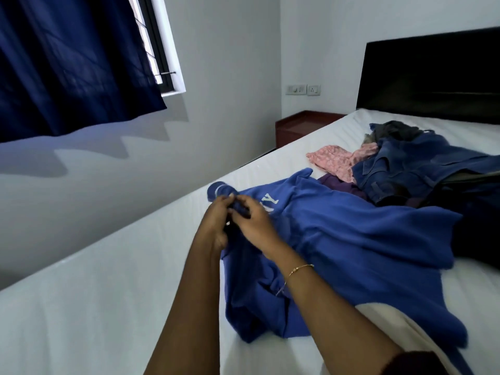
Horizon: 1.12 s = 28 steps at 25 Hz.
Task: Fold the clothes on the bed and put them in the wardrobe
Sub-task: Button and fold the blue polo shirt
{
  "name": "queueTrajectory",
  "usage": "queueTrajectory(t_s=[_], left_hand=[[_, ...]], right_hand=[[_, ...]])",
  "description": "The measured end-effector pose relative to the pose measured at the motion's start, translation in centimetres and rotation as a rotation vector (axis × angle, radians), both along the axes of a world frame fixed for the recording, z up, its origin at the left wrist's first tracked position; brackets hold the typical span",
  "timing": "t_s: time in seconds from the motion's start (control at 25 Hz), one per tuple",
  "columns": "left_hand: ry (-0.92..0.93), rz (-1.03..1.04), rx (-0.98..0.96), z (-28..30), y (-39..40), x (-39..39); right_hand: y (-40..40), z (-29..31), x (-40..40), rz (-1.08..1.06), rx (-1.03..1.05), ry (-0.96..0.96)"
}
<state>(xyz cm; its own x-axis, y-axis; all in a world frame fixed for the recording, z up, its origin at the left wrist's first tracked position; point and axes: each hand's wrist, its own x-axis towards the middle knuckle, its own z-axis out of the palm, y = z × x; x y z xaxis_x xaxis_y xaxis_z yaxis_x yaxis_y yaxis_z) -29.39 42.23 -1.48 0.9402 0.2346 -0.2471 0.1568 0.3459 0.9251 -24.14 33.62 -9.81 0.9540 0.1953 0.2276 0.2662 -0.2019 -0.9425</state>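
Note:
A bright blue sweatshirt (351, 244) with white lettering lies spread and rumpled across the white bed (108, 307). My left hand (215, 223) and my right hand (254, 220) meet at its left sleeve, near the striped cuff (217, 190). Both hands pinch the sleeve fabric between fingers and thumb. Behind the sweatshirt lies a heap of clothes: blue jeans (411, 169), a pink patterned garment (338, 161), a purple piece (341, 186) and dark items (395, 129). No wardrobe is in view.
A black headboard (433, 74) stands at the far right. A reddish-brown bedside table (300, 125) sits in the corner beside the bed. A dark blue curtain (67, 63) hangs over the window at the upper left. The wall runs close along the bed's left side.

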Motion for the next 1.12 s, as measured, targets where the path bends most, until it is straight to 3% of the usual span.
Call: queueTrajectory(t_s=[0.12,0.2,0.32,0.44,0.52,0.68,0.8,0.84,1.0,1.12], left_hand=[[-0.13,-0.214,-0.125,3.5,-5.9,1.4],[-0.188,-0.29,-0.062,5.5,-11.3,2.1],[-0.304,-0.115,0.275,7.6,-18.9,3.5],[-0.376,0.143,0.867,7.9,-24.9,6.8],[-0.374,0.116,0.908,6.7,-28.4,9.6],[-0.099,0.027,0.956,3.8,-33.0,13.6],[0.059,-0.148,1.136,3.6,-34.8,14.2],[0.066,-0.108,1.11,4.2,-35.4,14.1],[0.063,0.101,0.561,8.5,-37.5,10.7],[-0.106,0.12,0.383,14.8,-40.8,5.6]], right_hand=[[-6.4,4.3,3.3,-0.193,-0.006,-0.024],[-12.4,6.5,5.5,-0.298,-0.022,-0.018],[-20.7,10.0,7.9,-0.362,0.03,0.067],[-29.2,12.8,10.4,-0.328,0.104,0.156],[-34.9,14.8,11.2,-0.26,0.156,0.138],[-43.3,19.9,10.6,-0.136,0.096,0.097],[-46.6,23.8,9.4,-0.126,-0.008,0.066],[-47.2,24.7,8.6,-0.124,-0.029,0.063],[-48.9,26.2,4.0,-0.081,-0.092,0.074],[-50.9,28.1,0.3,-0.074,-0.097,0.077]])
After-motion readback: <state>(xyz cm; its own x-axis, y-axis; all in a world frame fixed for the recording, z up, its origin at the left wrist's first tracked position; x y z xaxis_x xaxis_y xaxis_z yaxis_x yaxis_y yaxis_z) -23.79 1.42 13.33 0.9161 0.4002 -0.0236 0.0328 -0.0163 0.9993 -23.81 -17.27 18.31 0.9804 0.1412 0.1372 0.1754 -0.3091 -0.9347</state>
